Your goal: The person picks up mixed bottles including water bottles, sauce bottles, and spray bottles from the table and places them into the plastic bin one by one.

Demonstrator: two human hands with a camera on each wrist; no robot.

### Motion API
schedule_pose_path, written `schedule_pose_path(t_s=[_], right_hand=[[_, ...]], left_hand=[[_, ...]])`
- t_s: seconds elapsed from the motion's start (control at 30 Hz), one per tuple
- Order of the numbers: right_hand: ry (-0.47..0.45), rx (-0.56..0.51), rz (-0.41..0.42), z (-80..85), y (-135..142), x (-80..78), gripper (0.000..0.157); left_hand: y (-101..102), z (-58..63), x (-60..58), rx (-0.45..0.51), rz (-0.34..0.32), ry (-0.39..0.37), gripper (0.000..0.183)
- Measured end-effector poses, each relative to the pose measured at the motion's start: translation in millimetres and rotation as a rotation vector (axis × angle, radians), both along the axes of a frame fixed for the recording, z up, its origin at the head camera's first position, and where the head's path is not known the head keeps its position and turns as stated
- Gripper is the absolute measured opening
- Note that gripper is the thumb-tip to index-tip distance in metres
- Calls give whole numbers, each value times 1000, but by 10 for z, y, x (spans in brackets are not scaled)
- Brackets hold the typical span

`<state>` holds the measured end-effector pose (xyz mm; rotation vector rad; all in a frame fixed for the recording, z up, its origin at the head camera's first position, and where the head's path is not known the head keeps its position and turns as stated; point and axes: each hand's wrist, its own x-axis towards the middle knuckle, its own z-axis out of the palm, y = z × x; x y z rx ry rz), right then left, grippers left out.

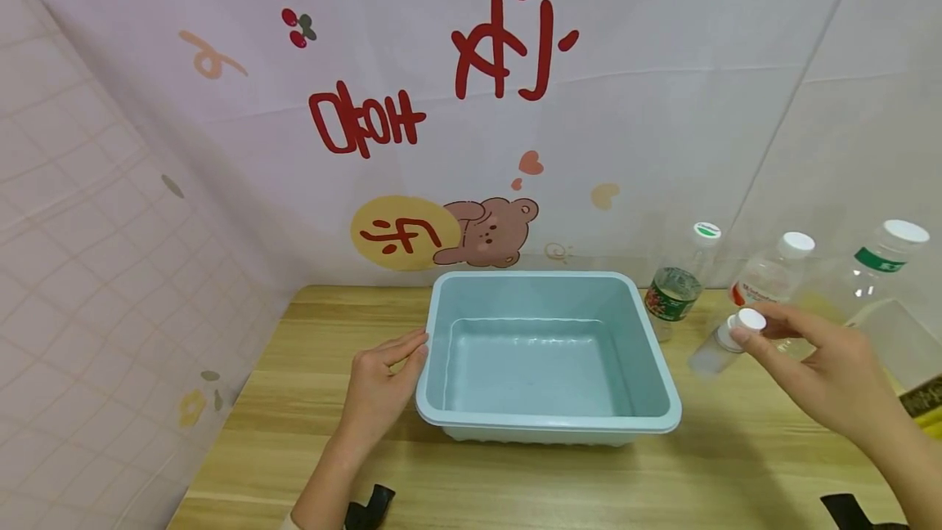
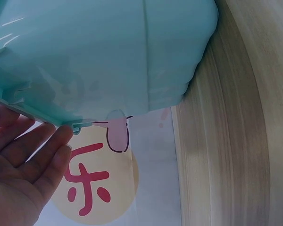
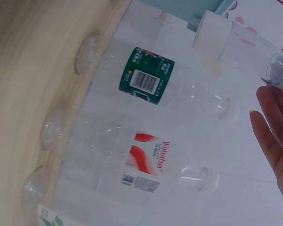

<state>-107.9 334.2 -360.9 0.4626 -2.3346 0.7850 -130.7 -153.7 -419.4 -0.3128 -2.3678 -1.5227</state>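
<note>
A pale blue plastic basin (image 1: 548, 424) stands on the table. At its left rim is my left hand (image 1: 386, 379), fingertips and thumb against the outer edge. In the left wrist view, the fingers (image 2: 45, 146) are fairly straight along the underside of the basin's rim (image 2: 47, 117). Right of the basin, my right hand (image 1: 824, 366) pinches a small clear bottle (image 1: 714, 354) by its white-capped top, between thumb and fingers. This bottle tilts, its whitish bottom end pointing left and down toward the basin. The right wrist view shows its clear body (image 3: 250, 40) and the fingers (image 3: 273, 113) by the cap.
Behind the right hand stand a green-labelled bottle (image 1: 673, 293), a red-and-white-labelled bottle (image 1: 769, 272) and a larger green-banded bottle (image 1: 879, 260). A translucent container (image 1: 894, 334) is at the far right. A printed cloth (image 1: 662, 105) hangs behind the wooden table (image 1: 515, 489).
</note>
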Motion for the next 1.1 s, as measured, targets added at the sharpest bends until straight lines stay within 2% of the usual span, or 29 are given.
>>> schedule_pose_path(t_s=[0.23, 0.5, 0.7, 0.9, 1.1], right_hand=[[55, 11, 42, 139, -87, -72, 40], [51, 15, 17, 247, -220, -106, 32], [6, -8, 33, 334, -310, -125, 32], [-1, 49, 73, 448, -437, -179, 37], [54, 118, 131, 562, -591, -269, 34]], left_hand=[[-11, -1, -4, -5, 12, -4, 24], [-3, 10, 15, -9, 25, -55, 24], [2, 8, 11, -3, 17, -39, 24], [-1, 8, 15, -7, 9, -15, 24], [-3, 14, 12, -2, 8, -27, 24]])
